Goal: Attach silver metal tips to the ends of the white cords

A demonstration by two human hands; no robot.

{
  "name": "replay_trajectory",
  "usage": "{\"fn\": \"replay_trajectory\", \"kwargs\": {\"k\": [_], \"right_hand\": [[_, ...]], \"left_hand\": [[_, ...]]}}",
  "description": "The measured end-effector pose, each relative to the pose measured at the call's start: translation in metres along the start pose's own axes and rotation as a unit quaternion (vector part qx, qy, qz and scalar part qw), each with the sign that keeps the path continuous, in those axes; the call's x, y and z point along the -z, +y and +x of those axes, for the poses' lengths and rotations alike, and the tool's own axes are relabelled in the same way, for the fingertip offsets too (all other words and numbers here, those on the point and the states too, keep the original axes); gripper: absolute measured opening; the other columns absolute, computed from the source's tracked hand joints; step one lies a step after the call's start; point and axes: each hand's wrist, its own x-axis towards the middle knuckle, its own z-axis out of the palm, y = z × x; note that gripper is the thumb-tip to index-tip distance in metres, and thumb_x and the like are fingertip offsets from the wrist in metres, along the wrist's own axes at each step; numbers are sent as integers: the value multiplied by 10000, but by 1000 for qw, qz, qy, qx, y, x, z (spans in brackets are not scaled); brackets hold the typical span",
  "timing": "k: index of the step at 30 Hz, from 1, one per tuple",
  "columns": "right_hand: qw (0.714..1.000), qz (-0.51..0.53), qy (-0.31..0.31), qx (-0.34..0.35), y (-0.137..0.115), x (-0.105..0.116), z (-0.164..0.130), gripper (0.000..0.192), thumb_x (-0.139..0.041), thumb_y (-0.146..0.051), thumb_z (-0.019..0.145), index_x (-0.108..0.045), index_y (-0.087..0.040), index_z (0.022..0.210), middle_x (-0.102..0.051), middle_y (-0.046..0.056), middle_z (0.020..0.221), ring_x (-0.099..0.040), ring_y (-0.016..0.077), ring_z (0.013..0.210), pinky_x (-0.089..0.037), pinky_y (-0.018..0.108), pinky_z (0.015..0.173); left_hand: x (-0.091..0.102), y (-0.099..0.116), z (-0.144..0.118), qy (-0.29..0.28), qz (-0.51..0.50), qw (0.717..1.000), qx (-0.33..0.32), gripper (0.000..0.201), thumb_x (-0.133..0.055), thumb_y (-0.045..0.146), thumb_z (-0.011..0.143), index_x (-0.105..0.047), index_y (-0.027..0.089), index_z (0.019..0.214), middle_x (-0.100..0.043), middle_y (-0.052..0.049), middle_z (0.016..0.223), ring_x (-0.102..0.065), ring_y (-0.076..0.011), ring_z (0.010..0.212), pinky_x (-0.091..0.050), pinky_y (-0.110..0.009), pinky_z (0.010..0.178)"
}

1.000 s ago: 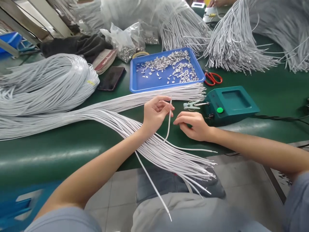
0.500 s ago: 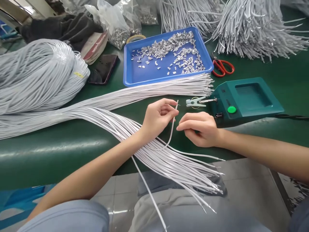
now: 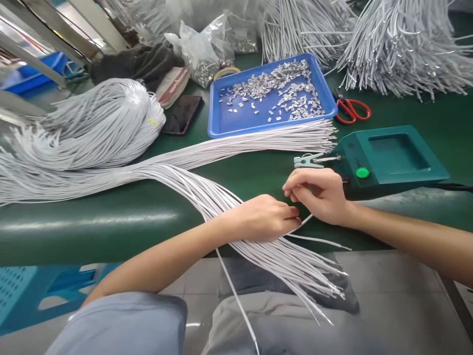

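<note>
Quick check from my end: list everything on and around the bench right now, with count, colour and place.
cords: many, white, fanned across green bench
cord coil: one, white, left
cut cords: heaps, white, far right
tray: one, blue, centre, holding silver clips
scissors: one, red handles, right of tray
machine: one, teal, green button, right
phone: one, dark, left of tray
bags: clear, far centre
left hand: on cords at bench edge
right hand: pinching one cord

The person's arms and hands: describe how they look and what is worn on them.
Both forearms are bare. The left hand and right hand wear no gloves, and no rings, watch or bracelet show. A light grey-blue short sleeve covers the left upper arm; the right arm's sleeve is out of view.
</note>
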Motion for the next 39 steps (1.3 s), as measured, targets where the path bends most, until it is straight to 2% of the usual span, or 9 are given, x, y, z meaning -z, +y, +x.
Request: {"fn": "replay_trajectory", "kwargs": {"k": [3,6,11,14,18,26,33,36,39], "right_hand": [[955,126,-165,-211,-2,2,7,173,-481,-94,768,-646,-137,740,-623,-12,610,-560,70,507,-470,179,479],[928,115,-220,-280,0,2,8,129,-500,-111,740,-623,-133,709,-582,-33,577,-558,69,497,-441,170,470],[900,62,-331,-277,-6,4,6,212,-526,-117,774,-710,-107,878,-718,26,761,-659,97,613,-488,176,550],[871,57,-415,-256,-14,7,9,313,-572,-145,803,-739,-90,1061,-750,40,826,-663,98,716,-491,157,608],[869,58,-413,-267,-16,8,12,324,-574,-147,815,-738,-67,1083,-760,50,865,-633,83,712,-472,142,599],[870,107,-387,-287,-5,4,8,304,-562,-122,794,-709,-77,1056,-749,75,938,-673,96,720,-517,170,623],[903,147,-270,-300,6,0,12,125,-555,-189,779,-655,-113,773,-635,-6,686,-589,82,586,-479,184,515],[893,176,-245,-334,5,0,12,173,-522,-192,790,-659,-120,867,-669,18,780,-618,99,615,-515,215,522],[925,147,-191,-293,3,-1,9,125,-555,-157,760,-662,-121,815,-676,15,722,-622,107,630,-513,219,562]], "left_hand": [[3,1,0,36,-18,997,-62,225,-529,106,881,-634,175,694,-611,11,631,-578,-122,613,-383,-296,536],[6,-12,-4,125,-49,990,-46,314,-543,170,883,-535,184,570,-542,23,530,-489,-94,492,-328,-285,481],[15,-59,-15,264,36,935,236,335,-444,240,963,-607,177,677,-603,-30,621,-539,-124,582,-416,-260,577],[19,-81,-19,189,147,875,420,213,-502,218,935,-708,168,953,-692,-90,924,-614,-213,886,-467,-328,759],[18,-91,-21,79,182,853,483,183,-541,191,905,-722,183,934,-693,-88,939,-604,-265,918,-448,-372,766],[25,-80,-22,233,230,878,348,196,-439,225,957,-571,167,825,-620,-37,680,-532,-163,587,-353,-299,588],[40,12,9,189,-83,978,34,193,-496,250,969,-603,155,840,-620,13,592,-537,-95,500,-381,-242,513],[39,37,14,108,-317,940,55,160,-513,174,947,-653,130,883,-676,-18,664,-575,-87,530,-384,-221,472],[30,25,14,121,-498,838,186,145,-537,178,941,-668,119,917,-659,-10,627,-582,-73,511,-451,-171,498]]}}
